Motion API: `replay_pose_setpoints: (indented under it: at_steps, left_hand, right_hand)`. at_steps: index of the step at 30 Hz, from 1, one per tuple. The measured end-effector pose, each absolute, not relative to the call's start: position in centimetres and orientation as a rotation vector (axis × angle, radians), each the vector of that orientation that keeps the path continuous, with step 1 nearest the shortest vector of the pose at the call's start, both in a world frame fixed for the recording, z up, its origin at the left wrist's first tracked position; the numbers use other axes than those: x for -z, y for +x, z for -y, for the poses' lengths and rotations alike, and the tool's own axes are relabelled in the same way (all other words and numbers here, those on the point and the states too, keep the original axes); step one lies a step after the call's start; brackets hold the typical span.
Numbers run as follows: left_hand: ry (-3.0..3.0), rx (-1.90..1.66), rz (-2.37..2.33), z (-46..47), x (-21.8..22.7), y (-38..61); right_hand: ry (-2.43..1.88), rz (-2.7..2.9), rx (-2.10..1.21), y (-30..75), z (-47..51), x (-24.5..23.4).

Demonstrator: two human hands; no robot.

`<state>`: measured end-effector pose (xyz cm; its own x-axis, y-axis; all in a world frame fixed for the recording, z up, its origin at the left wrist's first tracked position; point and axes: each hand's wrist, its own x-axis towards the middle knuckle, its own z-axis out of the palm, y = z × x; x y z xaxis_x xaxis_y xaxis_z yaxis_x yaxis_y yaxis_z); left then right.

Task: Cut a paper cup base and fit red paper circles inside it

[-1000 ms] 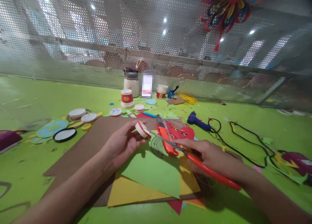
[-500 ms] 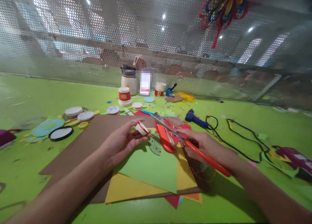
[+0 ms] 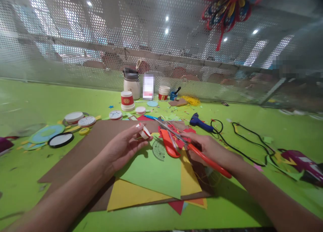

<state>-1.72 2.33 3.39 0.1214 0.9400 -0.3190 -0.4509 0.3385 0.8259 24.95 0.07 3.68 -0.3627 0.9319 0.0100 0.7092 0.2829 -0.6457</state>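
Between the thumb and fingers of my left hand is a small white paper-cup piece with a red stripe, tilted above the papers. My right hand is closed around scissors with red handles. Their blades point up and left, toward the cup piece but apart from it. Under the blades lies an orange-handled tool, its kind unclear. Below my left fingers are a clear protractor and a green paper sheet, over yellow paper and brown card.
Red paper scraps lie by my right hand. A blue glue gun with a black cord is to the right. Behind stand a red-and-white cup, a jug and stacked cups. Round lids sit left.
The cup piece has turned slightly in my left hand. The scissors have shifted a little left with my right hand. The whole view has moved slightly.
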Motion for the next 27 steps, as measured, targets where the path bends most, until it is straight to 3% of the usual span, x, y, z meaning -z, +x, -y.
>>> replay_pose_setpoints:
  at_steps: [16,27]
  left_hand:
    - [0.835,-1.143,-0.864,-1.9,-3.7,-1.6]
    - [0.857,-1.103,-0.823,-2.2,-2.9,-1.4]
  right_hand:
    - [-1.38,2.301,-0.626,24.9,-0.3,-4.5]
    - [-1.163,2.3,-0.693,25.1,-0.4,-4.6]
